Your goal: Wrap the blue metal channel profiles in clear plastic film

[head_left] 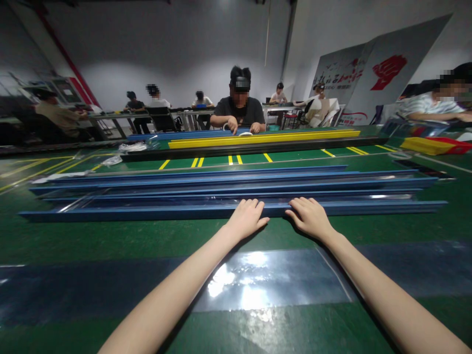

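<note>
Both of my hands rest on the nearest long blue strip (129, 213), which lies crosswise on the green table (92, 238). My left hand (248, 217) lies over its near edge, fingers bent over the top and thumb pointing right. A short gap to the right, my right hand (309, 216) touches the same strip, its thumb pointing left. The fingertips of both hands curl over the far side and are partly hidden. Clear film shows between this strip and the other blue strips (184, 183) behind. Beneath my forearms stretches a wide, shiny transparent sheet (280, 280).
Beyond the blue strips lie a black strip (295, 147) and a yellow strip (265, 139). A person (239, 110) sits across the table, hands near a white ring. Yellow and red trays (427, 145) and a dark flat object (424, 169) are at the right. Crumpled plastic lies at the left.
</note>
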`<state>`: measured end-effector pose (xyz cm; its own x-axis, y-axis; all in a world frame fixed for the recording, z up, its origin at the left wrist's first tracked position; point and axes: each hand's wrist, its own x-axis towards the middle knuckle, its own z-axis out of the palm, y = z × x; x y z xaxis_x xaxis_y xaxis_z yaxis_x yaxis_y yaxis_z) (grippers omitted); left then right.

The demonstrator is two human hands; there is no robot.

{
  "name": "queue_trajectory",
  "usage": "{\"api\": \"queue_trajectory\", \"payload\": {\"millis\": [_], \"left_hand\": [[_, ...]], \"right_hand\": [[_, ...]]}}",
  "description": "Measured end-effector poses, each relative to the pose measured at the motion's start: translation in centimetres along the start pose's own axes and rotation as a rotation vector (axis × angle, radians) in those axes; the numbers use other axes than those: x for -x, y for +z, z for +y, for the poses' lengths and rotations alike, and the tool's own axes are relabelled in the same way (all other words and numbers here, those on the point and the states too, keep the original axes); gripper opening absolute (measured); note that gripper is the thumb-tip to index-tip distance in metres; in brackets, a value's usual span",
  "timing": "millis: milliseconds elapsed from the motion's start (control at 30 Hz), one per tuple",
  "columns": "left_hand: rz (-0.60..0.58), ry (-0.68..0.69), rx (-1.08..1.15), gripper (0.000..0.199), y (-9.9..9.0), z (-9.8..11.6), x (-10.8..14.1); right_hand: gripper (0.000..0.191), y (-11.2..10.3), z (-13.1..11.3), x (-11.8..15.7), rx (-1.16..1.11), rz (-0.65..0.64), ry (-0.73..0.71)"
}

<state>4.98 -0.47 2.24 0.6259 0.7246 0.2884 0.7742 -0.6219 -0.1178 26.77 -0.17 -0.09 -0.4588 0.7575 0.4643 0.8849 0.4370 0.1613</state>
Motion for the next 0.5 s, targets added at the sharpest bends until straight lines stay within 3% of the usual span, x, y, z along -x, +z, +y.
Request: {"api": "queue_trajectory", "payload": {"millis": [233,500], "left_hand": [[0.127,-0.076,-0.044,0.039,0.6,-1.9,2.2],[0.192,-0.204,-0.078,0.042,0.7,-4.6,4.0]], "right_hand": [[0.032,0.0,0.1,0.1,-0.009,-0.003,-0.001],[0.032,-0.2,0.0,0.1,0.001,0.0,0.011]]}}
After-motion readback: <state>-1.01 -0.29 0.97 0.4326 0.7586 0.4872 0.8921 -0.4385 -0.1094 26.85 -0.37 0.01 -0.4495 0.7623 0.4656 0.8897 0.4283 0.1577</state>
